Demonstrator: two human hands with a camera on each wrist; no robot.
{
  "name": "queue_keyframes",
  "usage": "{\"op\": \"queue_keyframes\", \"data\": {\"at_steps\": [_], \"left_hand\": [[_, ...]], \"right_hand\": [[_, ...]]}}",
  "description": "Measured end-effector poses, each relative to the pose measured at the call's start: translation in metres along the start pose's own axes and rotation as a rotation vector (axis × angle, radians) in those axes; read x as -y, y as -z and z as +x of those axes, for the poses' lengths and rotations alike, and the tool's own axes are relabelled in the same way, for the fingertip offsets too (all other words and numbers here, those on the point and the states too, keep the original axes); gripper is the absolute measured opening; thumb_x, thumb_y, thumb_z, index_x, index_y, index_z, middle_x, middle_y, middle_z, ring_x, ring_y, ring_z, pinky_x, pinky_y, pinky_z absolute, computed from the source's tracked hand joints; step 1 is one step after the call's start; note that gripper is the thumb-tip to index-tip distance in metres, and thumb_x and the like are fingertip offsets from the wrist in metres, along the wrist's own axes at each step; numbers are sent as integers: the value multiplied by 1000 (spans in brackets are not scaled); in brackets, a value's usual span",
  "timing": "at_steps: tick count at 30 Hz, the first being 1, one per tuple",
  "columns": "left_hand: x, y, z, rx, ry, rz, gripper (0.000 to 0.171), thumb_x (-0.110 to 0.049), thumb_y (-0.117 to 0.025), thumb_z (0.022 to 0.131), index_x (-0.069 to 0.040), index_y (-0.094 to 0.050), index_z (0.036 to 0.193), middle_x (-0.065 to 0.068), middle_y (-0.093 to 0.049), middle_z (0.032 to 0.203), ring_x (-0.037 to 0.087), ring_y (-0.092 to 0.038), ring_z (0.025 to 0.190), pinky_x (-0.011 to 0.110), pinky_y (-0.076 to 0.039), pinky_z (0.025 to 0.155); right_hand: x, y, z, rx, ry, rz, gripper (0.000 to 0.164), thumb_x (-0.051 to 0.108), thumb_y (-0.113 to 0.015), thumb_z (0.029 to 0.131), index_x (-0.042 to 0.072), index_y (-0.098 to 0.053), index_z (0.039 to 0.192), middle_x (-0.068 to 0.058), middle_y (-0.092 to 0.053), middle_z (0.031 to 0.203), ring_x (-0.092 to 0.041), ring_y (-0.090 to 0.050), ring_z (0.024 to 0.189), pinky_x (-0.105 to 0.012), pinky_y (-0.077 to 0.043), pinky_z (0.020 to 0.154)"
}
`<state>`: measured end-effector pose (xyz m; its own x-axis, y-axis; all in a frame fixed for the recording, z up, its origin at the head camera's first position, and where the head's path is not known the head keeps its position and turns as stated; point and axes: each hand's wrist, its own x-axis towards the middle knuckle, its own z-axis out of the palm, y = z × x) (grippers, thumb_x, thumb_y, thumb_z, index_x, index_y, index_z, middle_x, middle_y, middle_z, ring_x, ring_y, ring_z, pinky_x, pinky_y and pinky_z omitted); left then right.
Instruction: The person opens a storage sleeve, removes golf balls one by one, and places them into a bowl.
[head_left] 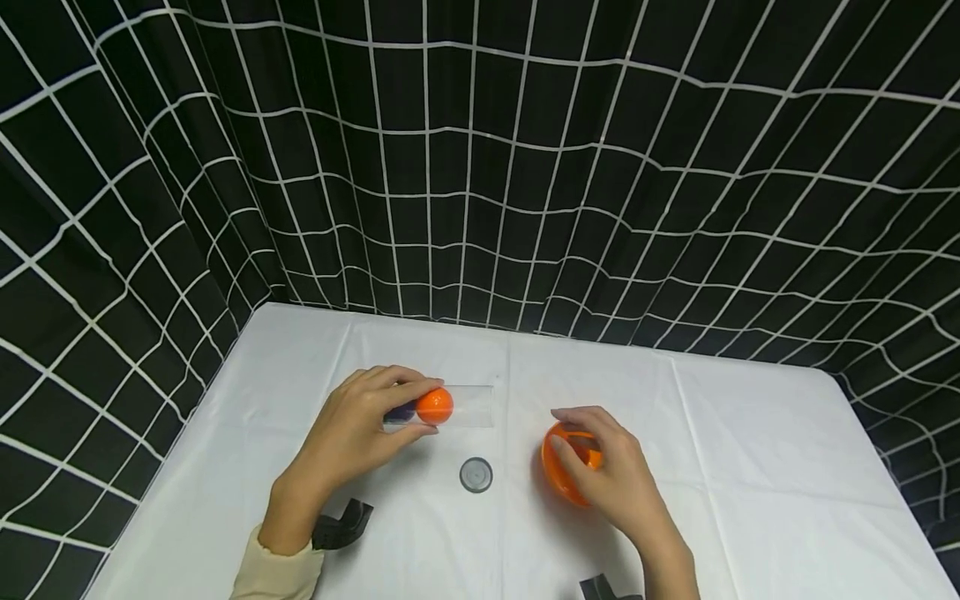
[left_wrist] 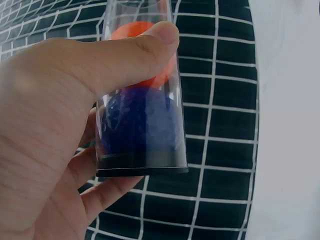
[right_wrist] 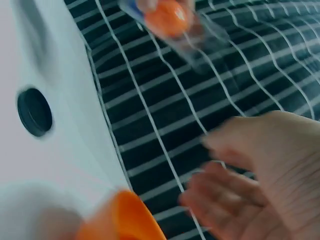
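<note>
My left hand (head_left: 363, 421) grips a clear tube (head_left: 474, 406) lying sideways above the table. Inside the tube are an orange ball (head_left: 435, 406) and, nearer the black-capped end, a dark blue ball (left_wrist: 140, 120). The left thumb lies across the tube over the orange ball in the left wrist view. My right hand (head_left: 611, 471) hovers over an orange bowl (head_left: 557, 475), partly hiding it; its fingers are loosely bent with a gap to the thumb and nothing between them. In the right wrist view the bowl (right_wrist: 137, 217) is blurred and cut off by the frame.
A round grey cap (head_left: 476, 475) lies on the white-covered table (head_left: 765, 533) between the two hands. Black curtains with a white grid (head_left: 480, 167) stand behind the table and along its sides. Black straps (head_left: 343, 525) sit by the wrists.
</note>
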<state>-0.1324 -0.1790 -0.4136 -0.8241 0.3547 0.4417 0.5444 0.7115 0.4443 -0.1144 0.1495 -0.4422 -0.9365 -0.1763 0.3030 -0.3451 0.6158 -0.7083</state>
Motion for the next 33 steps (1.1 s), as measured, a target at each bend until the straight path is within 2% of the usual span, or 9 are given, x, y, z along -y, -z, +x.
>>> {"op": "queue_keyframes", "data": {"at_steps": [4, 8, 13, 17, 20, 23, 27, 30, 33], "left_hand": [[-3, -2, 1, 12, -33, 15, 48, -30, -93, 82, -28, -78, 127, -6, -75, 119, 18, -70, 113, 43, -56, 102], [-2, -1, 1, -24, -42, 31, 49, -29, -94, 81, -28, -78, 126, -7, -75, 119, 17, -69, 114, 42, -56, 102], [0, 1, 1, -62, -67, 63, 48, -27, -95, 80, -27, -78, 125, -6, -75, 119, 17, -68, 114, 41, -53, 105], [-1, -1, 2, -69, -107, 81, 45, -22, -94, 80, -27, -79, 123, -4, -75, 118, 18, -68, 114, 41, -52, 106], [-3, -1, 2, -73, -123, 100, 46, -17, -94, 79, -27, -79, 122, -4, -75, 118, 19, -68, 115, 40, -51, 106], [-4, -1, 3, -73, -133, 117, 48, -13, -94, 78, -27, -79, 121, -4, -75, 119, 19, -68, 115, 40, -50, 107], [-5, 1, 3, -76, -139, 128, 48, -15, -96, 76, -27, -80, 120, -4, -75, 118, 20, -68, 115, 40, -50, 108], [-5, 2, 2, -74, -137, 136, 47, -18, -96, 76, -27, -80, 120, -4, -75, 117, 20, -68, 115, 40, -50, 109], [-5, 2, 2, -69, -131, 142, 46, -18, -95, 78, -27, -80, 120, -5, -75, 118, 19, -68, 115, 40, -50, 109]], "right_hand": [[10, -15, 2, -63, 48, 158, 33, 1, -76, 94, 13, -74, 125, -1, -73, 116, -13, -77, 100, -20, -63, 90], [19, -25, 1, -34, 47, 319, 28, 1, -76, 95, 13, -76, 120, -3, -74, 114, -5, -74, 101, -21, -63, 89], [25, -31, 2, 8, 1, 450, 26, 0, -76, 95, 6, -75, 120, 1, -72, 117, -9, -73, 107, -24, -64, 90], [26, -36, 4, 33, -32, 511, 30, 0, -76, 95, 2, -72, 124, 6, -69, 121, -14, -73, 112, -24, -64, 92], [25, -39, 5, 45, -47, 542, 33, -2, -75, 95, 2, -71, 127, 1, -69, 125, -19, -73, 115, -25, -63, 94], [25, -41, 5, 52, -69, 568, 37, -2, -74, 95, 3, -69, 131, -3, -68, 129, -18, -73, 117, -24, -63, 93], [27, -46, 5, 62, -91, 593, 42, 0, -75, 95, 3, -66, 135, 2, -69, 132, -10, -73, 117, -22, -63, 91], [29, -49, 4, 71, -112, 619, 44, 0, -76, 94, 4, -65, 136, -3, -69, 135, -9, -72, 118, -22, -63, 90], [29, -51, 4, 76, -131, 627, 44, 1, -76, 94, 6, -65, 137, -14, -68, 137, -15, -73, 119, -21, -63, 89]]}}
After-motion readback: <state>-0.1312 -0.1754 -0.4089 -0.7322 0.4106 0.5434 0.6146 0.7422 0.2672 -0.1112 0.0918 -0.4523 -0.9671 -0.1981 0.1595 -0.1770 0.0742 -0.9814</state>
